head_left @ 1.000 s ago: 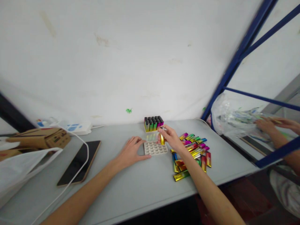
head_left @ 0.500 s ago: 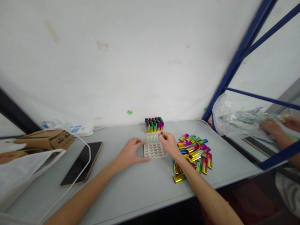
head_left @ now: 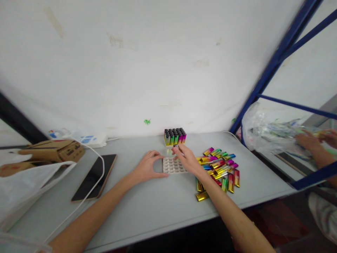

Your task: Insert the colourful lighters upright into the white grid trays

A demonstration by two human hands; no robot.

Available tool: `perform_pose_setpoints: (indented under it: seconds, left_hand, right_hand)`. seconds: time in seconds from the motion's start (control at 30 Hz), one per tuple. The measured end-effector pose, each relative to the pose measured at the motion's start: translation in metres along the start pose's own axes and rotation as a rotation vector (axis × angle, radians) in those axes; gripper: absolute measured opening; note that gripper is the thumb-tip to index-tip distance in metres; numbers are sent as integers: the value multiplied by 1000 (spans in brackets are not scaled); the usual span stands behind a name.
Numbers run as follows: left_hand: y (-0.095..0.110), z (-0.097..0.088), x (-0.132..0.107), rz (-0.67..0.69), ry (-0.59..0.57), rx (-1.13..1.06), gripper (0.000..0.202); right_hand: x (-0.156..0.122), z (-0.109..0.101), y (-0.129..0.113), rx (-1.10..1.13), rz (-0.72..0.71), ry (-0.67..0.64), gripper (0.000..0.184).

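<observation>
A pale tray with rows of round-ended slots [head_left: 172, 166] lies flat on the table. My left hand [head_left: 147, 166] grips its left end, thumb at the front corner and fingers at the back corner. Above the tray's back right part, my right hand [head_left: 187, 160] is closed on a lighter [head_left: 175, 145]. Only the lighter's dark top end shows; the fingers hide the rest. Right of the tray spreads a pile of shiny, multicoloured lighters [head_left: 219, 165], partly behind my right forearm. Behind the tray, a block of black-topped lighters [head_left: 175, 137] stands upright in rows.
On the left lie a dark phone or tablet [head_left: 94, 177], a white cable [head_left: 102, 165], a cardboard box [head_left: 56, 151] and a white bag [head_left: 34, 186]. A white power strip [head_left: 94, 140] is by the wall. Beyond the blue frame [head_left: 252, 91], another person's hands [head_left: 306, 140] handle clear plastic bags.
My right hand has shifted slightly left over the tray, with its fingers loosened a little. My left hand keeps its place on the tray. The camera view has moved slightly.
</observation>
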State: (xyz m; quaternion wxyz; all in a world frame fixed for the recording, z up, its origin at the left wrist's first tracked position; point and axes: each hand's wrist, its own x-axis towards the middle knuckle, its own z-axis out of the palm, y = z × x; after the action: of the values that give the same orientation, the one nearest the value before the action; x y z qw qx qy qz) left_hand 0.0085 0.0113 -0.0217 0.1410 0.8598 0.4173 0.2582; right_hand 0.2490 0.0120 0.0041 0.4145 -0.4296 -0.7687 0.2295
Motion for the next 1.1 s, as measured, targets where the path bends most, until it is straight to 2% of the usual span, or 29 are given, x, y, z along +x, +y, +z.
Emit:
perform_pose_setpoints:
  seconds: [0.07, 0.13, 0.23, 0.43, 0.73, 0.8, 0.87, 0.93, 1.0, 1.1]
  left_hand:
    - [-1, 1, 0, 0, 8, -12, 68]
    - [-2, 3, 0, -5, 14, -19, 69]
    - [-2, 4, 0, -23, 23, -20, 72]
    - [0, 3, 1, -38, 6, -38, 71]
    - [0, 0, 2, -29, -19, -15, 70]
    - [-2, 1, 2, -34, -13, -9, 71]
    - [-3, 1, 3, -26, -7, -8, 71]
    - [-3, 1, 3, -20, -9, -6, 71]
    - [-2, 0, 3, -24, -16, -1, 72]
    - [-1, -1, 4, -32, -29, 5, 74]
  right_hand:
    - [0, 2, 0, -97, -70, -2, 40]
    - [0, 4, -1, -161, -72, -22, 41]
    - [1, 6, 0, -151, -30, -65, 39]
    - [3, 8, 5, -125, -53, -203, 28]
    - [8, 16, -7, -509, -127, -276, 29]
    - [6, 6, -7, -505, -122, -261, 30]
    - [2, -15, 0, -456, -90, -197, 29]
    - [-5, -45, 15, -448, -45, -100, 25]
    - [-12, -78, 37, -539, -6, -45, 23]
    - [-21, -123, 70, -681, 64, -95, 34]
